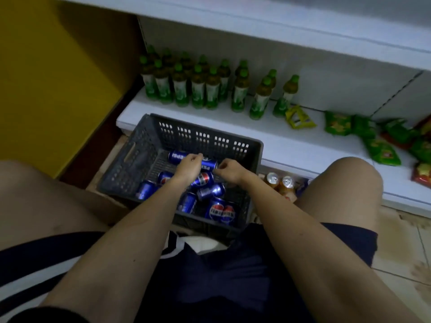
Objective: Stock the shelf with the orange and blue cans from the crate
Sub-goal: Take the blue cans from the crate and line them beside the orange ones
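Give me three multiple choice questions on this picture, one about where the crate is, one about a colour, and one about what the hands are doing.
1. Where is the crate?
A. on the top shelf
B. on the floor between the person's knees, before the bottom shelf
C. on the person's lap

2. What colour are the caps of the bottles?
A. green
B. red
C. white

3. How do the cans in the crate lie?
A. upright in rows
B. stacked in a tower
C. loose on their sides

Answers:
1 B, the crate sits low between the knees against the shelf edge.
2 A, every bottle has a green cap.
3 C, the blue cans lie jumbled sideways, with the left hand and right hand reaching among them.
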`<control>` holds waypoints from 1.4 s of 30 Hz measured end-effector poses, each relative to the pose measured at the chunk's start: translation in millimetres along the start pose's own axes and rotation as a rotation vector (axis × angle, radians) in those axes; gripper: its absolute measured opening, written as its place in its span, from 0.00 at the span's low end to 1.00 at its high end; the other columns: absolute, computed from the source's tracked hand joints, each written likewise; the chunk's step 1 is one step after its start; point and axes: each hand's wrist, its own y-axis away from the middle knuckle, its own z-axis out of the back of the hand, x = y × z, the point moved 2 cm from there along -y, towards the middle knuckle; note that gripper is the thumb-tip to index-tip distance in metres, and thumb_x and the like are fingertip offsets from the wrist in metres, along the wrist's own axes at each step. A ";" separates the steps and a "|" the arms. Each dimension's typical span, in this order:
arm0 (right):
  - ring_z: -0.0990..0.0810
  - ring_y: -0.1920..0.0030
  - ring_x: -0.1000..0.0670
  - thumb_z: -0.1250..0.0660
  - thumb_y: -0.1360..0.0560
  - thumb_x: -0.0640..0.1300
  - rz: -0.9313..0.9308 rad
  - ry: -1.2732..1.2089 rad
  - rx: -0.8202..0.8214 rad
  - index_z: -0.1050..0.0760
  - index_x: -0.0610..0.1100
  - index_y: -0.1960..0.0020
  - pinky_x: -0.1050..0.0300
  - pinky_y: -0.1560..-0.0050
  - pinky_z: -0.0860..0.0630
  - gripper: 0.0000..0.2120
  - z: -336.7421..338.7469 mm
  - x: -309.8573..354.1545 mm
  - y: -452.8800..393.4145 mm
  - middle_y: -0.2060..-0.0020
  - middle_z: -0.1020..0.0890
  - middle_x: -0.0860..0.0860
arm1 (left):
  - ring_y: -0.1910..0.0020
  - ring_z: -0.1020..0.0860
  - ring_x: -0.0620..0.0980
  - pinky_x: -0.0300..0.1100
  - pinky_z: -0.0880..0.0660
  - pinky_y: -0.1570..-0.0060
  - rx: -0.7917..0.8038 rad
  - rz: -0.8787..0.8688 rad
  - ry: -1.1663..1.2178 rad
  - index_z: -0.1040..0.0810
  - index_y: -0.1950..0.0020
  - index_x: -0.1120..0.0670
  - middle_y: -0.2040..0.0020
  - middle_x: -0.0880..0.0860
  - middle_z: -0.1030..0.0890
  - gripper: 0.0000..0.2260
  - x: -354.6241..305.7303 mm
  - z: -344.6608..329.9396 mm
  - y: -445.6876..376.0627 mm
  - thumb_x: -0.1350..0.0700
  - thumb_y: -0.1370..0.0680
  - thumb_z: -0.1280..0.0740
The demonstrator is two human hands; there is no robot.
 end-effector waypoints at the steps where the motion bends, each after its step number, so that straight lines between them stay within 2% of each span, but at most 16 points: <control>1: 0.25 0.64 0.53 0.34 0.21 0.43 -0.018 0.004 0.019 0.24 0.44 0.54 0.60 0.61 0.27 0.04 -10.5 -10.0 -4.2 0.63 0.23 0.49 | 0.53 0.26 0.51 0.45 0.32 0.52 0.013 0.020 0.004 0.24 0.43 0.58 0.51 0.54 0.23 0.17 11.7 -4.0 -3.1 0.47 0.16 0.45; 3: 0.25 0.63 0.53 0.34 0.22 0.43 -0.081 0.022 0.058 0.24 0.42 0.55 0.58 0.59 0.27 0.05 -31.3 -34.2 -15.8 0.61 0.21 0.48 | 0.52 0.26 0.51 0.45 0.32 0.52 0.054 0.065 -0.026 0.25 0.42 0.57 0.49 0.53 0.23 0.15 31.6 -12.1 -7.7 0.48 0.16 0.44; 6: 0.21 0.51 0.46 0.34 0.22 0.43 -0.169 0.082 0.124 0.21 0.38 0.43 0.50 0.44 0.24 0.11 -58.0 -70.3 -32.8 0.46 0.18 0.40 | 0.59 0.27 0.49 0.44 0.33 0.58 0.094 0.129 -0.081 0.26 0.50 0.53 0.56 0.52 0.25 0.10 61.2 -24.5 -17.3 0.49 0.16 0.43; 8: 0.21 0.44 0.43 0.35 0.21 0.45 -0.203 0.149 0.166 0.23 0.37 0.38 0.49 0.42 0.25 0.16 -68.5 -82.9 -40.8 0.40 0.21 0.39 | 0.58 0.26 0.51 0.45 0.32 0.56 0.129 0.169 -0.114 0.25 0.53 0.54 0.56 0.55 0.23 0.11 82.8 -32.8 -26.6 0.50 0.17 0.41; 11: 0.22 0.40 0.40 0.37 0.20 0.47 -0.257 0.201 0.234 0.26 0.36 0.34 0.47 0.40 0.24 0.19 -78.6 -92.2 -58.2 0.39 0.22 0.39 | 0.57 0.25 0.51 0.45 0.30 0.53 0.205 0.262 -0.178 0.24 0.45 0.56 0.55 0.54 0.22 0.11 107.1 -42.5 -37.9 0.50 0.18 0.40; 13: 0.22 0.41 0.40 0.36 0.21 0.45 -0.262 0.205 0.259 0.25 0.37 0.35 0.46 0.39 0.25 0.17 -84.5 -98.3 -71.5 0.39 0.22 0.39 | 0.57 0.25 0.51 0.44 0.30 0.54 0.235 0.291 -0.193 0.23 0.43 0.57 0.56 0.53 0.23 0.13 116.6 -47.1 -45.4 0.50 0.18 0.40; 15: 0.24 0.39 0.41 0.34 0.22 0.45 -0.273 0.222 0.265 0.27 0.39 0.33 0.49 0.37 0.26 0.19 -88.2 -105.4 -81.8 0.37 0.23 0.40 | 0.54 0.24 0.51 0.44 0.30 0.52 0.249 0.309 -0.197 0.22 0.41 0.56 0.52 0.53 0.21 0.14 123.3 -51.1 -53.5 0.49 0.19 0.39; 20: 0.33 0.29 0.40 0.32 0.22 0.47 -0.305 0.271 0.245 0.38 0.37 0.25 0.54 0.32 0.33 0.30 -94.9 -122.1 -106.9 0.28 0.32 0.39 | 0.51 0.25 0.52 0.44 0.31 0.51 0.270 0.394 -0.192 0.24 0.37 0.53 0.45 0.53 0.23 0.15 130.5 -63.6 -73.7 0.48 0.19 0.41; 24: 0.40 0.25 0.38 0.34 0.21 0.46 -0.349 0.243 0.263 0.48 0.37 0.22 0.51 0.29 0.38 0.34 -105.3 -130.9 -116.3 0.25 0.42 0.37 | 0.48 0.25 0.54 0.42 0.32 0.49 0.252 0.419 -0.199 0.25 0.34 0.55 0.40 0.56 0.23 0.16 135.5 -75.6 -84.1 0.51 0.19 0.40; 28: 0.32 0.30 0.38 0.29 0.24 0.43 -0.383 0.154 0.194 0.43 0.39 0.26 0.48 0.34 0.32 0.33 -114.1 -141.7 -121.2 0.28 0.35 0.38 | 0.45 0.22 0.57 0.42 0.30 0.51 0.220 0.479 -0.165 0.23 0.37 0.57 0.41 0.59 0.21 0.15 142.5 -83.0 -89.1 0.53 0.20 0.39; 30: 0.28 0.33 0.39 0.26 0.26 0.45 -0.369 0.126 0.203 0.41 0.39 0.29 0.47 0.36 0.28 0.34 -117.6 -146.4 -122.4 0.31 0.30 0.39 | 0.43 0.22 0.59 0.45 0.27 0.48 0.198 0.508 -0.146 0.21 0.39 0.59 0.41 0.61 0.20 0.16 146.0 -85.1 -89.5 0.52 0.21 0.39; 34: 0.26 0.35 0.43 0.22 0.31 0.43 -0.295 0.055 0.184 0.37 0.40 0.34 0.47 0.37 0.26 0.33 -127.3 -144.3 -124.9 0.34 0.26 0.43 | 0.44 0.21 0.59 0.45 0.28 0.48 0.184 0.565 -0.109 0.21 0.40 0.61 0.43 0.60 0.19 0.16 158.7 -89.5 -83.6 0.53 0.22 0.38; 37: 0.24 0.37 0.46 0.23 0.31 0.39 -0.266 0.001 0.130 0.33 0.40 0.40 0.49 0.40 0.24 0.26 -136.0 -142.0 -128.4 0.39 0.23 0.45 | 0.44 0.22 0.58 0.45 0.26 0.44 0.191 0.596 -0.098 0.21 0.39 0.61 0.42 0.59 0.19 0.17 164.1 -89.3 -79.4 0.54 0.23 0.38; 39: 0.22 0.42 0.47 0.23 0.31 0.36 -0.278 -0.012 0.095 0.32 0.44 0.51 0.54 0.48 0.26 0.18 -134.1 -145.5 -130.3 0.46 0.21 0.48 | 0.45 0.21 0.58 0.47 0.25 0.43 0.181 0.586 -0.071 0.20 0.40 0.60 0.43 0.59 0.19 0.16 161.3 -87.2 -80.5 0.54 0.23 0.38; 41: 0.24 0.50 0.48 0.23 0.32 0.36 -0.303 -0.045 0.086 0.36 0.47 0.59 0.56 0.55 0.29 0.21 -126.3 -145.3 -127.6 0.56 0.25 0.53 | 0.45 0.21 0.58 0.48 0.25 0.42 0.148 0.577 -0.052 0.20 0.42 0.60 0.44 0.60 0.19 0.18 157.9 -84.4 -83.2 0.50 0.25 0.38; 42: 0.26 0.52 0.49 0.22 0.33 0.36 -0.315 -0.065 0.074 0.37 0.46 0.58 0.57 0.58 0.30 0.22 -122.3 -145.1 -126.0 0.58 0.27 0.53 | 0.44 0.21 0.58 0.49 0.26 0.40 0.126 0.573 -0.045 0.20 0.42 0.60 0.43 0.60 0.19 0.19 157.0 -82.5 -84.2 0.49 0.25 0.38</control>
